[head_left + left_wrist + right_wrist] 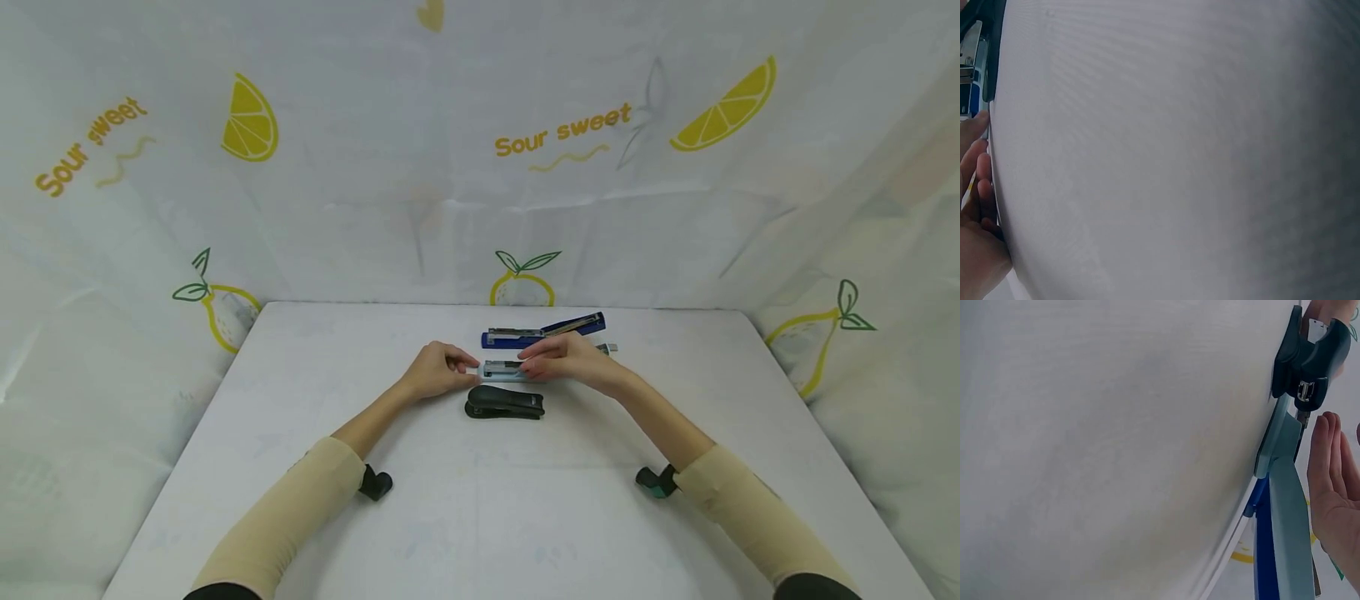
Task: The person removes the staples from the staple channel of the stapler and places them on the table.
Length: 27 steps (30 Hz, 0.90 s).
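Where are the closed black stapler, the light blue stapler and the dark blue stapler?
Black stapler (504, 397): head view, on its upper arm.
Light blue stapler (504, 378): head view, on the side of its base.
Dark blue stapler (516, 342): head view, on the side of its base.

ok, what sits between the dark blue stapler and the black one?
The light blue stapler, opened up, with the left hand at one end and the right hand covering part of it. Head view shows it.
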### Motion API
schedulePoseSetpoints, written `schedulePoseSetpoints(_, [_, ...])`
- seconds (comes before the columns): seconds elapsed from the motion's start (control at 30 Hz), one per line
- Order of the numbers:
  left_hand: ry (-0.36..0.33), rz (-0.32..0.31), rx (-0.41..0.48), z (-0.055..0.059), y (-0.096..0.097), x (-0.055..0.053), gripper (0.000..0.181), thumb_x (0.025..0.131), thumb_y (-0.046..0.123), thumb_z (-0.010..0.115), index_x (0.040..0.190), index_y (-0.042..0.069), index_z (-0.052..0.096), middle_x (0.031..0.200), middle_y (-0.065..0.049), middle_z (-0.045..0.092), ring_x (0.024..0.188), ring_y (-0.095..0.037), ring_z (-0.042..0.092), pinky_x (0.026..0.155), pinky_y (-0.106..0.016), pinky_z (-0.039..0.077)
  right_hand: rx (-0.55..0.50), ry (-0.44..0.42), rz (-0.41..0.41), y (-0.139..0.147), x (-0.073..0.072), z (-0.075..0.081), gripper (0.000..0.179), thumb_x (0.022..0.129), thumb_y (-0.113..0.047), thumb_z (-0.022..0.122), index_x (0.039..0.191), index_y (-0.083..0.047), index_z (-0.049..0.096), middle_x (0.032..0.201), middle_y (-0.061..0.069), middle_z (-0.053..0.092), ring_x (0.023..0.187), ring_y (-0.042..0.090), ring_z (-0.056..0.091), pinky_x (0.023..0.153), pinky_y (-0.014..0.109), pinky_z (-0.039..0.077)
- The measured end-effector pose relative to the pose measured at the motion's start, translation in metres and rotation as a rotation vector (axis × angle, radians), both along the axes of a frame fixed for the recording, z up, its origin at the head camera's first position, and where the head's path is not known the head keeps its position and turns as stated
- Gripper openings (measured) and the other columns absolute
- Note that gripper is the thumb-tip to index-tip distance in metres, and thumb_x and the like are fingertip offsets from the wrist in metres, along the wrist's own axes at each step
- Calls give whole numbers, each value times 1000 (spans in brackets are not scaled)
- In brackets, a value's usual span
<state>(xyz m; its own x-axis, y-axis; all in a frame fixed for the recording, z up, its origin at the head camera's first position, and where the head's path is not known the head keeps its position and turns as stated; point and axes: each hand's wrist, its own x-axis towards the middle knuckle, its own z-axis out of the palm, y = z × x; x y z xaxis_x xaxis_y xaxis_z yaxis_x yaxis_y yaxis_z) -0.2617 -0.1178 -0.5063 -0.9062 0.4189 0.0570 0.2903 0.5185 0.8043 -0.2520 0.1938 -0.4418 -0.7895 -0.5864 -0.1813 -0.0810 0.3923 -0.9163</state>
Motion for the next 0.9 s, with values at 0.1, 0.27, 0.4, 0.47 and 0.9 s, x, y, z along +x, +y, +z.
schedulePoseSetpoints(0.1, [2,4,1,1,0,0,27,86,21,92,108,7,85,79,0,70,71,-8,51,68,-21,42,3,-24,7,-7,-2,-1,40,108,-20,69,140,3,69,133,22,77,117,26,78,102,38,62])
schedulePoseSetpoints(0.27, [3,-1,-7,0,0,0,27,87,21,91,109,7,85,79,2,69,71,-7,52,68,-21,41,-2,-59,15,-15,-4,-3,37,108,-16,68,138,5,69,130,26,76,116,27,79,101,42,63])
schedulePoseSetpoints(0.4, [6,-1,-12,-2,-1,-1,27,87,22,92,109,8,86,79,3,69,70,-7,51,68,-20,41,0,-69,17,-21,-6,-5,36,108,-12,66,137,9,69,126,27,78,111,26,80,99,43,63])
schedulePoseSetpoints(0.47, [5,-1,-13,-2,-1,-1,27,86,22,92,109,8,86,79,4,68,71,-7,51,67,-20,40,1,-75,11,-24,-7,-6,36,108,-11,65,136,11,68,124,27,78,108,25,81,98,43,64])
schedulePoseSetpoints(0.9, [-8,4,6,-1,0,-1,28,85,21,92,108,7,86,79,2,69,69,-7,51,66,-20,41,5,-158,-77,-33,-8,-12,31,107,-9,67,128,14,72,107,21,83,89,18,84,83,33,67])
